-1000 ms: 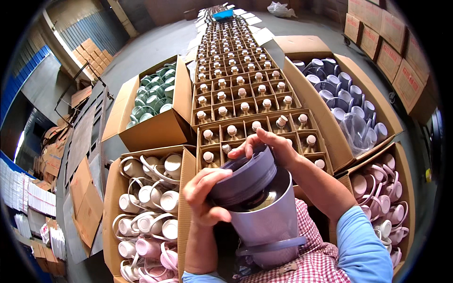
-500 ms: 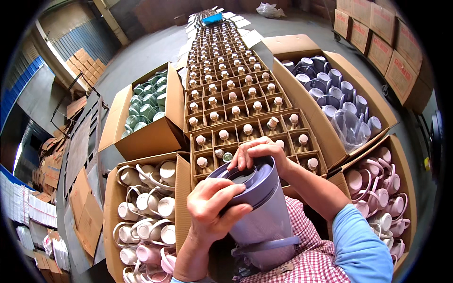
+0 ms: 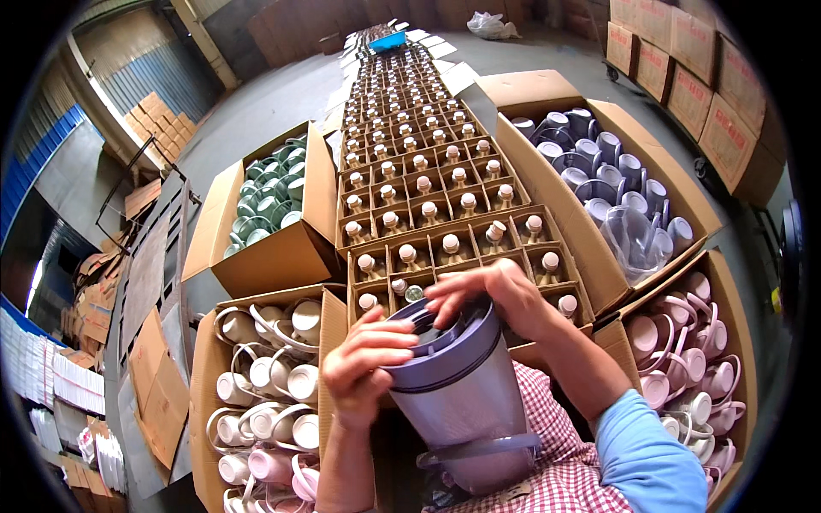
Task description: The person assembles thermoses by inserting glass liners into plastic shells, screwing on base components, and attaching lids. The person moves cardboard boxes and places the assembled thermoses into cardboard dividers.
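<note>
Left hand (image 3: 361, 363) grasps a tapered lavender plastic container (image 3: 462, 398) at its left rim; right hand (image 3: 498, 297) curls fingers over its top, grip unclear.

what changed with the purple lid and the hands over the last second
The purple lid, tilted up with a gap above the container, has come down and now sits over its top. The left hand and right hand moved down with it, both at its rim. Nothing visibly let go. The bottles and open boxes stayed as they were.
</note>
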Demonstrator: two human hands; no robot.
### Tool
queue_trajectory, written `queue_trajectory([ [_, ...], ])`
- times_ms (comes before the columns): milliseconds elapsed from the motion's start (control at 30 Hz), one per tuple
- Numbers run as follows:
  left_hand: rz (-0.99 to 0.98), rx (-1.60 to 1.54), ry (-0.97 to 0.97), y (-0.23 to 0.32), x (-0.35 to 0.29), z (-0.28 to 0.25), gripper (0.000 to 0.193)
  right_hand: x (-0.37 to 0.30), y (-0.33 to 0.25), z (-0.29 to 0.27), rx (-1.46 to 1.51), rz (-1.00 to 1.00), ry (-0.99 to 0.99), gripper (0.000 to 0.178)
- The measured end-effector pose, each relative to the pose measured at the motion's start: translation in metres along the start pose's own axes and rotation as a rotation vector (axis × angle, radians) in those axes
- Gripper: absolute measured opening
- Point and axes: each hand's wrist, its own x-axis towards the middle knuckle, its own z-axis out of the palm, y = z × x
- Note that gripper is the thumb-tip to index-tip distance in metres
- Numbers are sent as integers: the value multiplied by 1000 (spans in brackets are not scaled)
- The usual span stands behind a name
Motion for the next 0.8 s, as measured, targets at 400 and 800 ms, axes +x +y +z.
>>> queue_trajectory([
  [400, -83, -132, -131, -4, 9, -11, 34, -6, -6, -1, -200, -138, -76, 87],
  [800, -95, 230, -281, 20, 31, -10, 28, 8, 28, -9, 240, -3, -28, 102],
])
